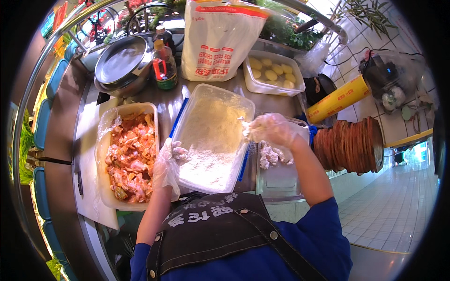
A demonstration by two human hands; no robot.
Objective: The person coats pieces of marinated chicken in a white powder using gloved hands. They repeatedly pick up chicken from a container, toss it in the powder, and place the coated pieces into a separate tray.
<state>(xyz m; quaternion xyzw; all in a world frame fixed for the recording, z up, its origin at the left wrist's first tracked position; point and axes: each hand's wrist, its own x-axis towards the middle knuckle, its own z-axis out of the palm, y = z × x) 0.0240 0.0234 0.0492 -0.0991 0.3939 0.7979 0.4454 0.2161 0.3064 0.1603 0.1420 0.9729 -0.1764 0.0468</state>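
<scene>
My right hand [272, 128], in a clear plastic glove, holds a flour-coated piece of meat [246, 130] over the right rim of a clear plastic tub [214, 89]. Pale breading powder [207, 140] fills the tub, whiter and looser at the near end. My gloved left hand [169, 163] is at the tub's left rim, its fingertips caked with powder; whether they grip anything is unclear. Left of it, a white tub [102, 175] holds red-marinated chicken pieces [132, 158]. Several coated pieces [272, 156] lie in a clear tray [281, 182] beneath my right forearm.
Behind stand a bag of fried-chicken powder [221, 42], sauce bottles [164, 68], stacked metal bowls [121, 63] and a tub of peeled potatoes [274, 72]. At right are a yellow film roll [339, 99] and stacked brown discs [346, 145]. A white cutting board [89, 189] lies at left.
</scene>
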